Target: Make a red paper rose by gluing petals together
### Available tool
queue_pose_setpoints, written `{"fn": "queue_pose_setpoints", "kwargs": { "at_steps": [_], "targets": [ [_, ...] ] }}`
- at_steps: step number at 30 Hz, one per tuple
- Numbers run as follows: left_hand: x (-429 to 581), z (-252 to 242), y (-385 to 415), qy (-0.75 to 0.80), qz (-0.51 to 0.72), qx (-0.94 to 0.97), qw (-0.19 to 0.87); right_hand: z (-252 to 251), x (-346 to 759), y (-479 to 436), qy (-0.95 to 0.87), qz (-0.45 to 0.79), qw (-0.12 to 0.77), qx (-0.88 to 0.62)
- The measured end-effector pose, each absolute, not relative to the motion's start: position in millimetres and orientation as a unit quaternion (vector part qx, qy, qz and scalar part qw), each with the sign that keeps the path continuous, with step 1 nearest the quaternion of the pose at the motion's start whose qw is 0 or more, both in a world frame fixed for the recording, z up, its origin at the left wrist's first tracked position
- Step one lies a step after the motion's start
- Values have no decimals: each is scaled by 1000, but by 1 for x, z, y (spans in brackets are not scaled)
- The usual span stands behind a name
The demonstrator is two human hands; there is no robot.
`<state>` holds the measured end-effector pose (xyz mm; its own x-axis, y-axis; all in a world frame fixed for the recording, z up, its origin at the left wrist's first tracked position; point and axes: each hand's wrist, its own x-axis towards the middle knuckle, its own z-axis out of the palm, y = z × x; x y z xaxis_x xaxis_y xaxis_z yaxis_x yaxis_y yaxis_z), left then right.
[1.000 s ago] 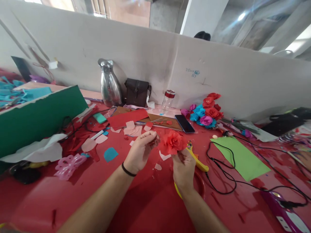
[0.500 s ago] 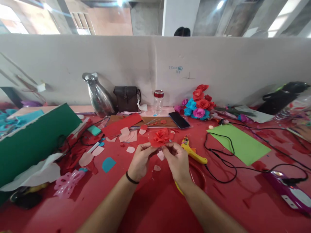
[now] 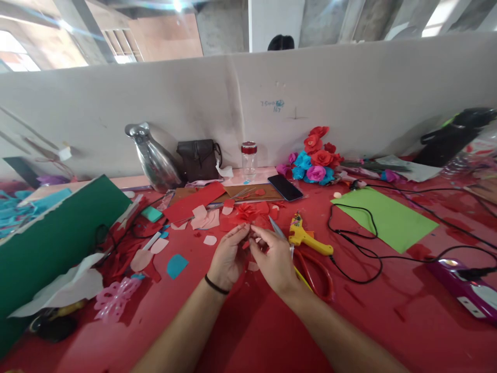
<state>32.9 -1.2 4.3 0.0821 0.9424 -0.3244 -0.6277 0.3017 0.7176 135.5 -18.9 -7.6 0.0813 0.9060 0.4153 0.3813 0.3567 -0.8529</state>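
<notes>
A red paper flower (image 3: pixel 246 211) shows just beyond my fingertips, over the red table. My left hand (image 3: pixel 230 255) and my right hand (image 3: pixel 273 257) meet below it, fingertips pinched close together; both seem closed on the flower's underside, though the fingers hide the exact grip. Scissors with red handles (image 3: pixel 326 280) lie beside my right hand, their blade pointing away from me. Just to the right is a yellow glue gun (image 3: pixel 310 241). Pink paper petals (image 3: pixel 210 240) and a blue one (image 3: pixel 177 266) are scattered to the left.
Along the wall stand a steel jug (image 3: pixel 155 160), a brown bag (image 3: pixel 199 160), a glass jar (image 3: pixel 249 163) and a bunch of paper flowers (image 3: pixel 318 158). A phone (image 3: pixel 285 187) lies before them. Black cables cross the right side near green paper (image 3: pixel 392 220) and a purple power strip (image 3: pixel 466 290).
The flower has tipped away from me, its face now less visible behind my fingers. My hands have turned and drawn closer together. The scissors show more, and the whole view has tilted slightly.
</notes>
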Motion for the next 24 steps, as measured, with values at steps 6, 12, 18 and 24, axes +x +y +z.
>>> {"fn": "queue_pose_setpoints", "kwargs": {
  "at_steps": [6, 12, 18, 24],
  "targets": [
    [29, 7, 0, 388, 560, 196, 705, -10, 136, -22, -692, 177, 493, -497],
    [21, 10, 4, 353, 573, 197, 712, 2, 157, -16, -695, 100, 481, -525],
    [12, 14, 9, 340, 585, 147, 722, 4, 217, 2, -720, -14, 183, -669],
    [5, 15, 14, 345, 580, 80, 734, 3, 245, 4, -700, 72, 67, -708]
  ]
}}
